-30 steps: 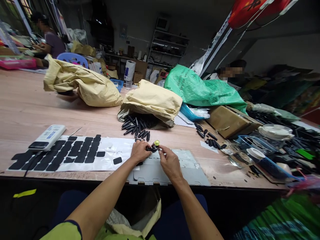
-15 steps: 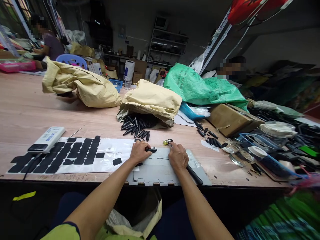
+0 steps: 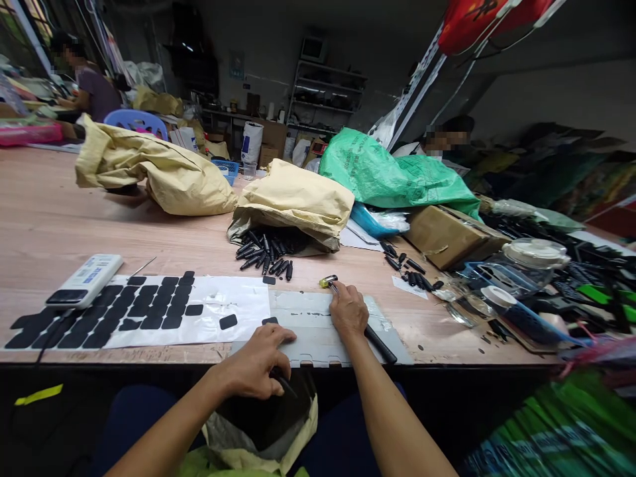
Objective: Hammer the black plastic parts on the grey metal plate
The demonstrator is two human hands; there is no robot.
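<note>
My left hand (image 3: 261,364) is over the mouth of an open sack (image 3: 311,417) below the table edge. A black tubular part (image 3: 283,382) sits between its thumb and curled fingers, partly hidden; the index finger stretches out. My right hand (image 3: 349,310) is closed around a hammer (image 3: 380,344), its black handle sticking out behind the wrist and its small yellow-and-metal head ahead of the fingers. Underneath lies a grey flat board (image 3: 308,331) at the table's front edge. Several similar black parts (image 3: 263,252) spill from a tan sack (image 3: 298,192).
Left of the board lies a white sheet (image 3: 213,291) with black rounded patches, beside a white device (image 3: 87,281). A cardboard box (image 3: 447,235), green sack (image 3: 392,172) and jars (image 3: 536,254) crowd the right. Two people (image 3: 94,86) sit farther back.
My left hand has drawn back from the board with the black part, down to above the open sack. The right hand stays on the hammer. The view has shifted slightly.
</note>
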